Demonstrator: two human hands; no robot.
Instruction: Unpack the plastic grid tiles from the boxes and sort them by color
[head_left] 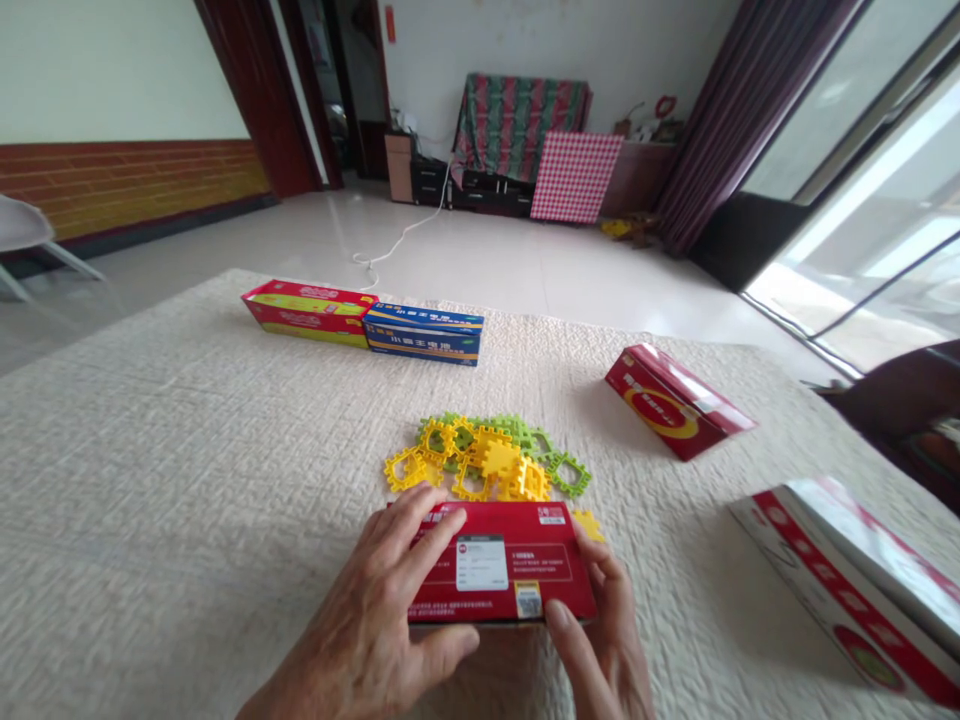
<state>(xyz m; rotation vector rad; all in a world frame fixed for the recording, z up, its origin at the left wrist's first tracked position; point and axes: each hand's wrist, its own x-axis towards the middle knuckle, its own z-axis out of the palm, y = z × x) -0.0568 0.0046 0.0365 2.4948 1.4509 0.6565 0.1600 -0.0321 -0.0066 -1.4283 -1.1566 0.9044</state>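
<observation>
A red cardboard box (540, 560) with a white label and a small square code lies in front of me between both hands. My left hand (375, 600) grips its left end, fingers over the top face and thumb along the near edge. At the right end, my right hand (607, 620) holds it with the thumb on the near corner and fingers round the side. Just beyond the box is a heap of yellow interlocking plastic pieces (499, 458) mixed with green interlocking plastic pieces (570, 474). One yellow piece (588, 524) is partly hidden by my right hand.
A red-and-green box (315, 315) and a blue box (424, 335) stand end to end at the far left. To the right are a dark red box (667, 405) and a larger white-and-red box (847, 590). Textured cream cloth (187, 480) covers the table.
</observation>
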